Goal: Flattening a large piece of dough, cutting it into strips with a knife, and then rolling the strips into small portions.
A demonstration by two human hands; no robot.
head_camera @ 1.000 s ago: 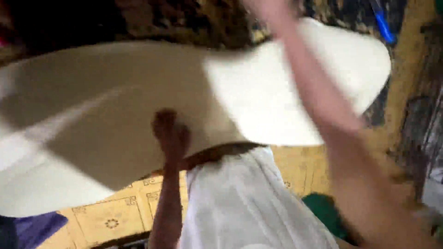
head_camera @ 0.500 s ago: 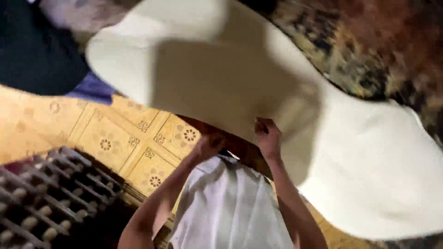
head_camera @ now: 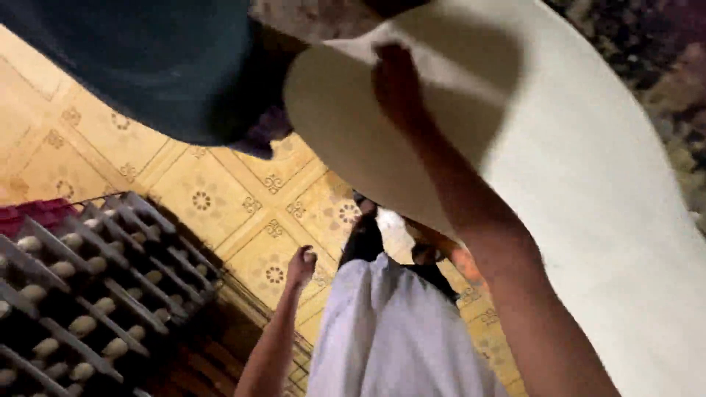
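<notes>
Cream-coloured, soft and broad, the sheet of dough [head_camera: 588, 184] spreads out beyond the right hand [head_camera: 397, 81], filling the space from that hand's fingertips across to the far right and running on below the forearm. Its long axis slants from the upper left, where the hand meets it, down toward the lower right. The right hand lies flat against the near edge of the sheet with the fingers stretched out and pressed to it; whether it pinches the edge or only rests on it cannot be told, as the hand is dark and blurred. The left hand [head_camera: 301, 265] hangs well apart from the dough, low beside the pale apron [head_camera: 390, 338], curled into a loose fist with nothing visible in it. So the right hand is the one at the dough, the left is clear of it. Out past the left hand stands a dark rack [head_camera: 88, 287] of small pale lumps in rows, on a yellow patterned floor [head_camera: 228, 198]. No packages, labels or signs show.
</notes>
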